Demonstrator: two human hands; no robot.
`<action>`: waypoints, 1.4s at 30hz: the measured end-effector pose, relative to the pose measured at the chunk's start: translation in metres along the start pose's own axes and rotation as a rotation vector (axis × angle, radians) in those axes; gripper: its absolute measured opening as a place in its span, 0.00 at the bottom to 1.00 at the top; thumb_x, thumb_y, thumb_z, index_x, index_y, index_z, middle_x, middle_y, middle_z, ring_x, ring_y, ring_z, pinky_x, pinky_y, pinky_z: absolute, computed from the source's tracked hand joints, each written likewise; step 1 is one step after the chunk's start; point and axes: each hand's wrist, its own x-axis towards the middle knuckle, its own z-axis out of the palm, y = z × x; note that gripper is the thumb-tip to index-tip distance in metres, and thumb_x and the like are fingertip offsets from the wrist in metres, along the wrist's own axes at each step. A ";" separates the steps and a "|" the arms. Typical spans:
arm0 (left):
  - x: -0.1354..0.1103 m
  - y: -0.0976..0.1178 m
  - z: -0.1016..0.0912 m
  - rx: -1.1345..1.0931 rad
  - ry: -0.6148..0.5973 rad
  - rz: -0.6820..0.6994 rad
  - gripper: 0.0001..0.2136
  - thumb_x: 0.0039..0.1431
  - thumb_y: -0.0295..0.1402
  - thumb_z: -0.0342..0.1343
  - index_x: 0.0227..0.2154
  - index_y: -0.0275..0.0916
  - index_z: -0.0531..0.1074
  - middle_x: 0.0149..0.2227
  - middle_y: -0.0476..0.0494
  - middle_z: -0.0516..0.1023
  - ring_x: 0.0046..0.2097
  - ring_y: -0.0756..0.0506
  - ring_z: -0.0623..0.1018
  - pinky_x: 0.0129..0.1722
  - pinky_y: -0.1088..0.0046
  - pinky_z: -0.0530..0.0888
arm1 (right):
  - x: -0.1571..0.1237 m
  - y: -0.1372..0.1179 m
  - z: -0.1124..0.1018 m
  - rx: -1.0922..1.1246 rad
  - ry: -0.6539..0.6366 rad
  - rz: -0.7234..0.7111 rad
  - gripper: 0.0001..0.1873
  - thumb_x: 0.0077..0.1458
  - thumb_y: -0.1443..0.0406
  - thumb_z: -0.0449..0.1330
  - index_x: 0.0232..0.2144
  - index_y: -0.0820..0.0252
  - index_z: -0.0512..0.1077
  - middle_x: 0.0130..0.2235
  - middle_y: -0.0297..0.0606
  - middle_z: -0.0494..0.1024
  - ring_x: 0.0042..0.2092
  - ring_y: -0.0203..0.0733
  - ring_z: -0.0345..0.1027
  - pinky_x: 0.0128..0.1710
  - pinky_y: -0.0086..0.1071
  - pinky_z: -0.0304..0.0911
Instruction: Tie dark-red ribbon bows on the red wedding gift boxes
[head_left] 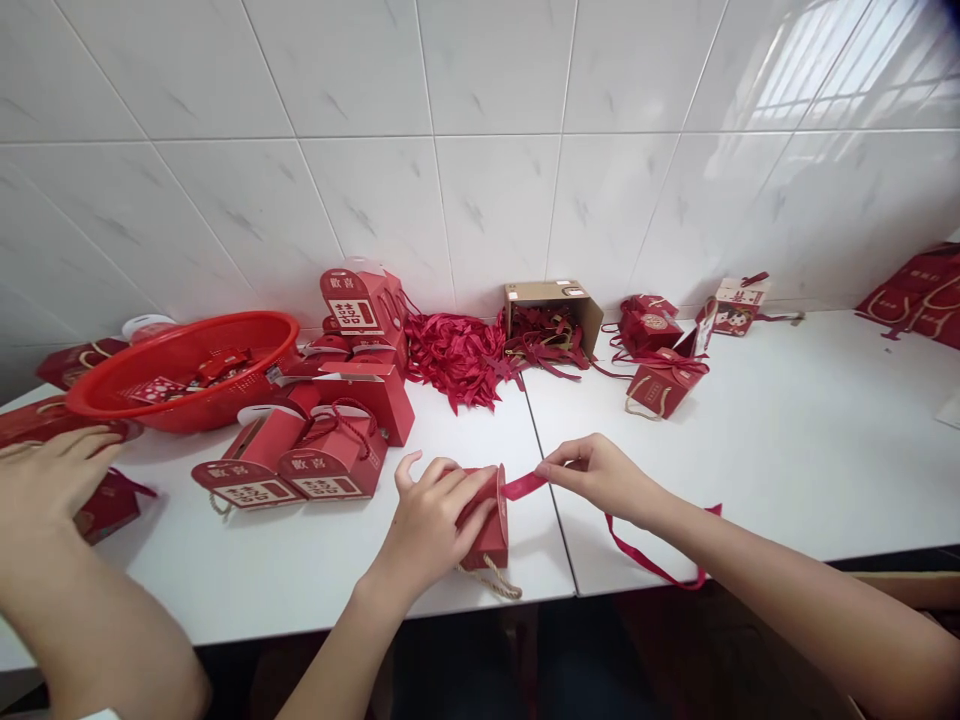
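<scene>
Left hand (431, 520) wrapped round 1 red box (491, 540); right hand (600, 475) pinches ribbon (523, 486) at its top, untied. 2 assembled boxes (334, 470) behind.

Small red gift box (487, 535) upright near the table's (300, 570) front edge, rope handle beneath; red ribbon (523, 486) stretched from its top, tail looping along that edge.

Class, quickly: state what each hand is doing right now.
Left hand: closed on the red gift box.
Right hand: pinching the red ribbon.
</scene>
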 end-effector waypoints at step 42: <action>-0.029 0.007 0.042 -0.573 0.354 -0.796 0.22 0.54 0.34 0.56 0.52 0.43 0.61 0.50 0.38 0.72 0.51 0.39 0.73 0.45 0.59 0.73 | -0.032 -0.025 0.052 0.949 0.362 -0.313 0.07 0.56 0.60 0.59 0.28 0.55 0.69 0.30 0.34 0.70 0.34 0.38 0.66 0.38 0.33 0.64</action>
